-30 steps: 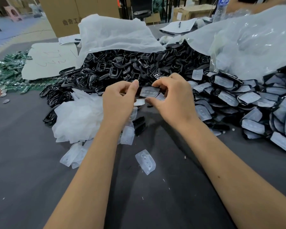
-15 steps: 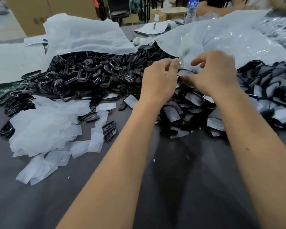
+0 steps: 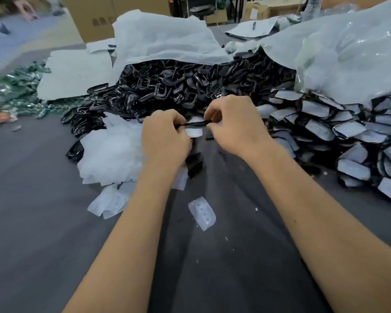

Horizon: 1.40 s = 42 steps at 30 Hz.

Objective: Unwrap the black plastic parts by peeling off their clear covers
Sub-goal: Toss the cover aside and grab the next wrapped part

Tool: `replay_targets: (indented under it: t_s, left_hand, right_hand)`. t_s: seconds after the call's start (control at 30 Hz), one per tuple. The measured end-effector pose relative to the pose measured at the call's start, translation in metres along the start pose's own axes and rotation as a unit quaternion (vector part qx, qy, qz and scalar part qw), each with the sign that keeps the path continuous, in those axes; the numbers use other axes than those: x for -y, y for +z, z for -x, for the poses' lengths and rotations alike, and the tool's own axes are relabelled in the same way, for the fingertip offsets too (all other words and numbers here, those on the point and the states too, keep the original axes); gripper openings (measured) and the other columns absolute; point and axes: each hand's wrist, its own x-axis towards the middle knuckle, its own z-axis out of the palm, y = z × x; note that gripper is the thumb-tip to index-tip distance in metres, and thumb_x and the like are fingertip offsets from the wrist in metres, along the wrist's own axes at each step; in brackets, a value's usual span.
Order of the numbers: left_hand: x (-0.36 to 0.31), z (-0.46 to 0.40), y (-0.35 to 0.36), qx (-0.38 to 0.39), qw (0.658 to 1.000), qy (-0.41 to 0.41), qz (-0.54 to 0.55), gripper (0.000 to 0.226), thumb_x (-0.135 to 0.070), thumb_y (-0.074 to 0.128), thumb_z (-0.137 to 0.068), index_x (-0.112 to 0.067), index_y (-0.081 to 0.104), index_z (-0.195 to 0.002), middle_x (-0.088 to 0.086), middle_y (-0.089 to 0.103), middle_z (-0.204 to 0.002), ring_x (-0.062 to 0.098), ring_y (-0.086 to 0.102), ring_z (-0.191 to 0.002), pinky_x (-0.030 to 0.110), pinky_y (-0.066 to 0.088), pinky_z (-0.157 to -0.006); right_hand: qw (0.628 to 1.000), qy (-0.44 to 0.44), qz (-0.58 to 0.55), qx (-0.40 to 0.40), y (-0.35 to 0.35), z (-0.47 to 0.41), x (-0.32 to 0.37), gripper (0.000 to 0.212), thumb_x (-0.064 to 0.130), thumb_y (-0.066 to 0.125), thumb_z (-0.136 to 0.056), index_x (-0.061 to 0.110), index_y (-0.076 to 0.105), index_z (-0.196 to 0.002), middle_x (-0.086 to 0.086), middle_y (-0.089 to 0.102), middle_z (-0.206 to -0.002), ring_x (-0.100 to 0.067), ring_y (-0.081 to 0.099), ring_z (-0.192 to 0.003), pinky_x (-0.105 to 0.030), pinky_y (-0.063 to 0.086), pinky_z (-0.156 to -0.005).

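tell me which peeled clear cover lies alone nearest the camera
The clear plastic cover with a row of dimples, flat on the grey table between both forearms, apart from the white heap.

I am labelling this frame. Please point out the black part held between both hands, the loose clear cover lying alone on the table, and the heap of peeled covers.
black part [image 3: 195, 123], head view, its thin middle edge.
clear cover [image 3: 202, 213], head view, its centre.
heap of peeled covers [image 3: 112, 152], head view, its middle.

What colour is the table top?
Dark grey table top, clearest in the head view.
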Motion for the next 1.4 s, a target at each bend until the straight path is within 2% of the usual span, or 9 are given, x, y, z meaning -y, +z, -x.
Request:
replay_targets:
  t_s: [0.13, 0.33, 0.57, 0.7, 1.0, 1.17, 1.23, 1.3, 1.4]
  left_hand:
    - [0.02, 0.002, -0.01, 0.025, 0.998, 0.032, -0.045, 0.039, 0.001, 0.06, -0.082, -0.011, 0.077, -0.116, 0.016, 0.07, -0.119, 0.034, 0.059, -0.114, 0.032, 0.04, -0.094]
    - [0.023, -0.001, 0.002, -0.004, 0.996, 0.032, -0.087, 0.035, -0.007, 0.051, -0.086, -0.013, 0.077, -0.109, 0.01, 0.069, -0.112, 0.031, 0.054, -0.112, 0.033, 0.038, -0.091]
    - [0.02, -0.002, 0.006, -0.035, 0.997, 0.017, -0.064, 0.024, -0.008, 0.055, -0.086, -0.013, 0.07, -0.105, 0.008, 0.063, -0.11, 0.029, 0.05, -0.109, 0.037, 0.042, -0.089]
    - [0.02, -0.003, 0.004, -0.048, 0.998, 0.028, -0.005, 0.03, -0.001, 0.058, -0.084, -0.013, 0.065, -0.11, 0.005, 0.063, -0.114, 0.026, 0.055, -0.11, 0.037, 0.046, -0.089]
    - [0.025, -0.006, 0.013, 0.019, 0.992, 0.1, -0.069, 0.029, -0.019, 0.056, -0.101, -0.02, 0.07, -0.126, 0.0, 0.069, -0.122, 0.026, 0.051, -0.118, 0.034, 0.042, -0.091]
    - [0.019, -0.007, 0.007, -0.028, 0.987, 0.044, 0.155, 0.028, -0.025, 0.063, -0.099, -0.019, 0.066, -0.127, -0.005, 0.072, -0.099, 0.011, 0.068, -0.086, 0.022, 0.053, -0.079]
    - [0.015, -0.008, 0.003, -0.052, 0.964, 0.022, 0.259, 0.021, -0.02, 0.069, -0.097, -0.014, 0.07, -0.117, 0.0, 0.073, -0.087, 0.016, 0.072, -0.077, 0.03, 0.059, -0.073]
    - [0.014, -0.008, 0.001, -0.081, 0.95, 0.019, 0.302, 0.008, -0.014, 0.073, -0.094, -0.01, 0.072, -0.101, 0.006, 0.075, -0.08, 0.023, 0.073, -0.07, 0.041, 0.062, -0.066]
    - [0.014, -0.007, 0.002, -0.132, 0.951, 0.009, 0.28, 0.014, -0.016, 0.072, -0.094, -0.006, 0.066, -0.085, 0.007, 0.067, -0.074, 0.02, 0.063, -0.066, 0.036, 0.054, -0.064]
  right_hand:
    - [0.996, -0.036, 0.075, 0.019, 0.032, -0.02, 0.013, 0.04, -0.001, 0.06, -0.092, 0.019, 0.07, -0.126, -0.007, 0.067, -0.123, -0.03, 0.05, -0.125, -0.036, 0.047, -0.1]
    - [0.982, -0.086, 0.137, 0.095, 0.053, -0.048, 0.023, 0.043, 0.003, 0.053, -0.101, 0.021, 0.062, -0.138, -0.01, 0.055, -0.133, -0.032, 0.037, -0.133, -0.043, 0.046, -0.108]
    - [0.981, -0.089, 0.13, 0.113, 0.038, -0.054, 0.017, 0.018, 0.027, 0.071, -0.097, 0.013, 0.065, -0.107, -0.009, 0.063, -0.106, -0.031, 0.051, -0.118, -0.039, 0.045, -0.09]
    - [0.998, -0.049, 0.039, 0.033, 0.03, -0.046, 0.01, 0.014, 0.024, 0.077, -0.091, 0.02, 0.063, -0.088, -0.005, 0.065, -0.089, -0.029, 0.062, -0.092, -0.034, 0.046, -0.074]
    - [0.989, 0.088, -0.119, 0.009, 0.018, -0.047, -0.006, 0.004, 0.009, 0.07, -0.089, 0.006, 0.069, -0.09, -0.013, 0.074, -0.084, -0.032, 0.073, -0.081, -0.048, 0.061, -0.082]
    - [0.988, 0.004, -0.135, 0.075, 0.013, -0.034, 0.001, 0.027, 0.03, 0.08, -0.089, 0.011, 0.071, -0.073, -0.008, 0.064, -0.065, -0.007, 0.047, -0.056, -0.027, 0.041, -0.06]
    - [0.984, -0.028, -0.147, 0.094, 0.013, -0.026, 0.005, 0.032, 0.034, 0.084, -0.087, 0.015, 0.065, -0.068, 0.005, 0.051, -0.056, -0.004, 0.038, -0.05, -0.023, 0.034, -0.056]
    - [0.986, -0.032, -0.142, 0.082, 0.015, -0.02, 0.005, 0.027, 0.035, 0.086, -0.084, 0.015, 0.068, -0.079, 0.009, 0.056, -0.061, -0.004, 0.044, -0.052, -0.019, 0.036, -0.055]
    - [0.99, -0.02, -0.075, 0.114, 0.01, -0.014, 0.002, 0.03, 0.043, 0.088, -0.079, 0.021, 0.071, -0.092, 0.008, 0.067, -0.078, -0.004, 0.06, -0.069, -0.019, 0.046, -0.063]
